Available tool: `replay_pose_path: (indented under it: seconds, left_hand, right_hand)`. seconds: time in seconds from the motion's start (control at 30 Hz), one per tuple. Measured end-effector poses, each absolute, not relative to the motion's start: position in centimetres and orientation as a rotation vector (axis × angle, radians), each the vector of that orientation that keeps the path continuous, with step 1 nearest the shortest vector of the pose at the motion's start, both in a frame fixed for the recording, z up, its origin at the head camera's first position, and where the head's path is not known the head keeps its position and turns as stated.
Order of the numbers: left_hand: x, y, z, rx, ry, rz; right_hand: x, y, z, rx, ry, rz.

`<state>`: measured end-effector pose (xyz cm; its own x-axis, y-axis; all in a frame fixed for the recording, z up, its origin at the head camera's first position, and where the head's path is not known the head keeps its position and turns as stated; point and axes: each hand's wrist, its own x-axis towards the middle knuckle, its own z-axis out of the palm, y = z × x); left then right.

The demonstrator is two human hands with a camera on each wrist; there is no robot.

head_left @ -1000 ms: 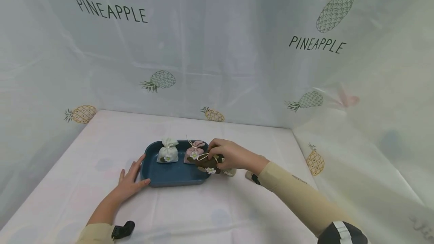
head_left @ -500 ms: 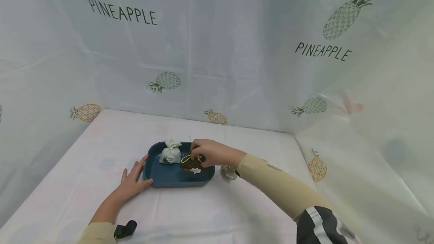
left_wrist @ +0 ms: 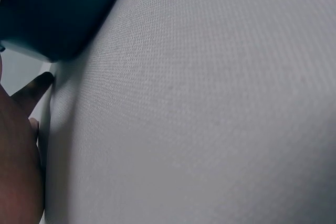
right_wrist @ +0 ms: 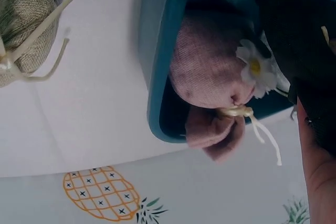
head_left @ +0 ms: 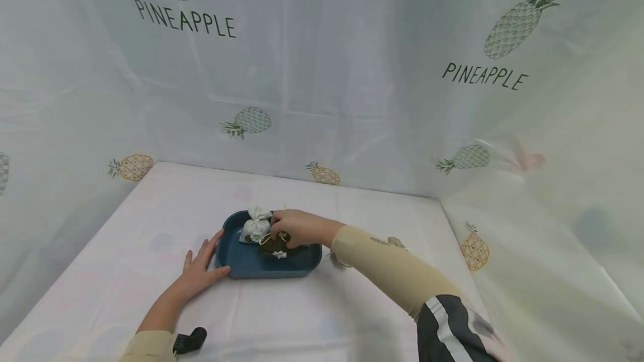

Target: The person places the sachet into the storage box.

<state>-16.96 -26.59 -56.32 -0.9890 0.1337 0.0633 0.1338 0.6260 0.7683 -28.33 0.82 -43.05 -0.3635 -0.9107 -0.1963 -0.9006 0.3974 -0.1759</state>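
My right hand (head_left: 301, 229) pinches a dark brown drawstring sachet (head_left: 272, 245) with a white flower, over the middle of the blue tray (head_left: 266, 269). Beside it in the tray stands a white sachet (head_left: 255, 230), partly covered. In the right wrist view a pink sachet (right_wrist: 207, 61) with a daisy leans at the tray's end; my hand hides it from the head view. My left hand (head_left: 198, 274) rests at the tray's left end, fingers spread and thumb against the near left corner. The left wrist view catches only part of that hand (left_wrist: 18, 145).
Right of the tray, a beige woven sachet (right_wrist: 26, 30) lies on the white cloth, mostly behind my sleeve in the head view. Farther right, another pale item (head_left: 397, 242) shows above the sleeve. Pineapple-printed sheets (head_left: 332, 99) stand behind and beside the table.
My right hand has carried the brown sachet leftward from the tray's right edge to its middle, beside the white one. The left hand keeps its place at the tray. The head view has shifted slightly.
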Motion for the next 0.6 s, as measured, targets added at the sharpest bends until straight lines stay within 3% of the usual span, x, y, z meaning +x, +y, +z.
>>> replay_pose_path:
  seconds: [0.6]
  left_hand:
    - [-17.0,-26.4,-56.3,-0.196,-2.863,-1.313]
  right_hand:
    - [-28.6,0.2,-44.9,-1.500,2.452,0.060]
